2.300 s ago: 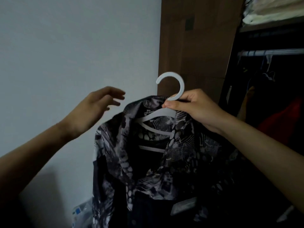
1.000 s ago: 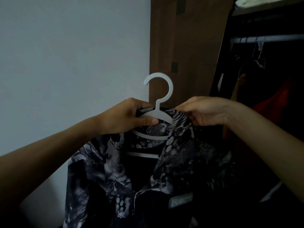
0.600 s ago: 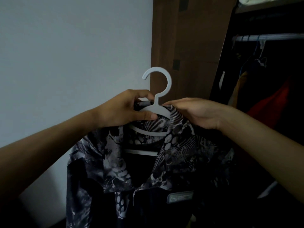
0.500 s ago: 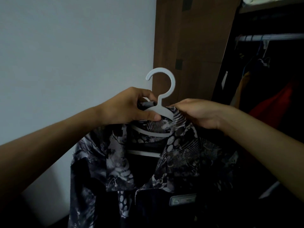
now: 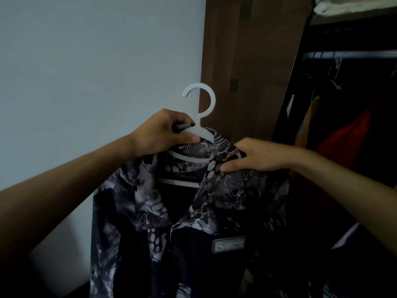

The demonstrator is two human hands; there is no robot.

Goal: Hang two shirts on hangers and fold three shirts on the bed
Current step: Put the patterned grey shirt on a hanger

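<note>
A dark shirt (image 5: pixel 184 214) with a grey-white print hangs on a white plastic hanger (image 5: pixel 202 104), held up in front of me. My left hand (image 5: pixel 163 132) grips the hanger just below its hook, at the shirt's left collar. My right hand (image 5: pixel 260 155) pinches the shirt's right collar and shoulder fabric over the hanger's right arm. The hook stands free above both hands. A grey label patch (image 5: pixel 228 244) shows on the shirt's chest.
A pale wall (image 5: pixel 96 61) fills the left. A brown wardrobe door panel (image 5: pixel 253 61) stands behind the hanger. To the right is the open wardrobe with a metal rail (image 5: pixel 352 54), hung clothes including a red garment (image 5: pixel 348 134), and folded laundry on a shelf (image 5: pixel 354 7) above.
My left hand came in and took the hanger below the hook. My right hand left the hook's neck and slid down to the right collar, where it now pinches the fabric.
</note>
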